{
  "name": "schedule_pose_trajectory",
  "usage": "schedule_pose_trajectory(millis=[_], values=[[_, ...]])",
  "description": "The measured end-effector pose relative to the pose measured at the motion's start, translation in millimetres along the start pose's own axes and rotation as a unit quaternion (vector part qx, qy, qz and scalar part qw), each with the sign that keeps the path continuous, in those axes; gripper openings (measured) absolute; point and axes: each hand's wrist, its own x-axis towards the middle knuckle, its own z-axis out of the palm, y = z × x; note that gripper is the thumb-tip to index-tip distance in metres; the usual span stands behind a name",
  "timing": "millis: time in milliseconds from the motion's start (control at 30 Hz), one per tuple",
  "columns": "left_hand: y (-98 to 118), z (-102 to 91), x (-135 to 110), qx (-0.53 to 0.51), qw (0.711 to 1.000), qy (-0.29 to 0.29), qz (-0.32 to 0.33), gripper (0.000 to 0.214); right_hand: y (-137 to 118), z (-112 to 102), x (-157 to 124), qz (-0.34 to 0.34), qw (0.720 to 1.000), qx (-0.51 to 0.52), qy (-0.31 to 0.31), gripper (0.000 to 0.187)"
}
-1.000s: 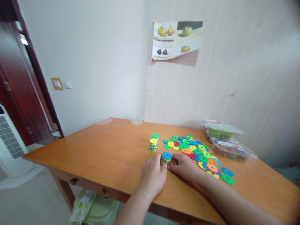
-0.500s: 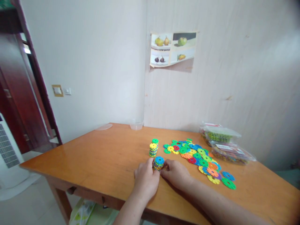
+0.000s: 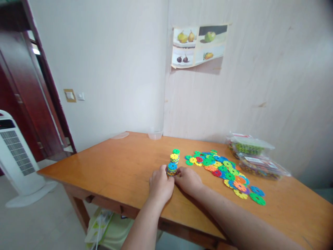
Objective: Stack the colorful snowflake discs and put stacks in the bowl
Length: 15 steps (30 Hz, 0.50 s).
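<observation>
A short stack of coloured snowflake discs with a blue one on top [image 3: 172, 169] stands on the wooden table [image 3: 122, 163]. My left hand [image 3: 160, 185] and my right hand [image 3: 187, 180] press against it from either side, fingers curled round it. Just behind it stand two more small stacks, one topped yellow [image 3: 174, 158] and one topped green [image 3: 176, 151]. A loose spread of discs [image 3: 223, 172] lies to the right of my right hand.
Two clear bags of discs [image 3: 249, 147] lie at the table's back right by the wall. A clear plastic tub [image 3: 155, 134] and its lid [image 3: 120, 135] sit at the far edge. A white fan heater [image 3: 15, 156] stands on the floor, left.
Both hands have slid the blue-topped stack leftward and away from me, so it now sits right in front of the yellow-topped stack.
</observation>
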Motion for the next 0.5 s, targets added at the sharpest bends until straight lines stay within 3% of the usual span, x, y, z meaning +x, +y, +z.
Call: schedule_pose_trajectory(millis=[500], values=[[-15.5, 4.8, 9.1, -0.044, 0.998, 0.048, -0.014, 0.035, -1.8, 0.6, -2.3, 0.023, 1.000, 0.018, -0.003, 0.026]])
